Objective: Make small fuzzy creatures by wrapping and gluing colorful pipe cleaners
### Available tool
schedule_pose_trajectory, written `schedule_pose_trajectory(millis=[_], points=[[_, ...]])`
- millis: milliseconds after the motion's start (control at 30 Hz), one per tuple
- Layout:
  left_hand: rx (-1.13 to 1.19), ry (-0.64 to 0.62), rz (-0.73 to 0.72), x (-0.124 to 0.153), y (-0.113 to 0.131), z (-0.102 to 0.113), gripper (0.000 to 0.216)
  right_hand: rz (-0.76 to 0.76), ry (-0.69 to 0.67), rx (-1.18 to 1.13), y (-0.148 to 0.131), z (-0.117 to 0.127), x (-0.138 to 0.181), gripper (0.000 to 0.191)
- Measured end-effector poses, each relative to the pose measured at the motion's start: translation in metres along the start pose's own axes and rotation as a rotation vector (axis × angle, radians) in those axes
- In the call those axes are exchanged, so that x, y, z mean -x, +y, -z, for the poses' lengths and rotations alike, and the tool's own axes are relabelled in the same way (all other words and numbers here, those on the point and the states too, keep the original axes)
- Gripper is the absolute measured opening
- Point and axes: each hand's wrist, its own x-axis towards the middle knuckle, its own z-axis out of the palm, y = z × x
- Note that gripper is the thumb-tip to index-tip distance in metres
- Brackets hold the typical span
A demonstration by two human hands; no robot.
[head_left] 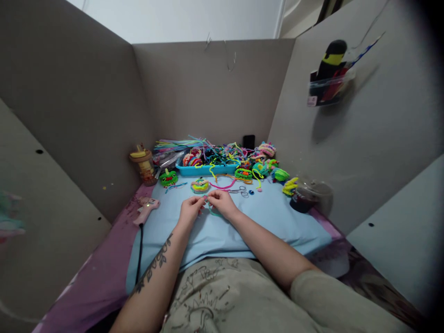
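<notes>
My left hand (190, 209) and my right hand (222, 202) meet over the light blue sheet (263, 217), fingertips pinched together. Between them they grip a thin teal pipe cleaner (212, 212) whose end loops down below the fingers. Just beyond the hands lies a small round yellow and pink pipe-cleaner figure (200, 185). Small scissors (240, 190) lie to the right of it.
A blue tray (201, 169) heaped with coloured pipe cleaners stands at the back, with finished figures around it. A pink glue gun (146, 206) lies left, its cord running toward me. A jar (144, 165) stands back left, a dark bowl (307, 196) right. Cardboard walls enclose the space.
</notes>
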Motion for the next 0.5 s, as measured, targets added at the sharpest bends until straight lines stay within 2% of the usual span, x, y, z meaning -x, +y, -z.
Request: schedule_pose_trajectory(millis=[233,367,500], points=[[0.021,-0.001,0.01,0.0,0.0016,-0.0002,0.033,0.004,-0.027,-0.015,-0.0021,0.0005,0.0014,0.02],[-0.067,0.023,-0.049,0.0029,0.0047,-0.0013,0.034,0.0,-0.038,-0.054,-0.0001,0.0004,0.0,0.025],[-0.113,-0.015,-0.129,0.004,0.0048,-0.0012,0.034,0.002,-0.05,-0.08,0.0005,0.0002,-0.0004,0.03]])
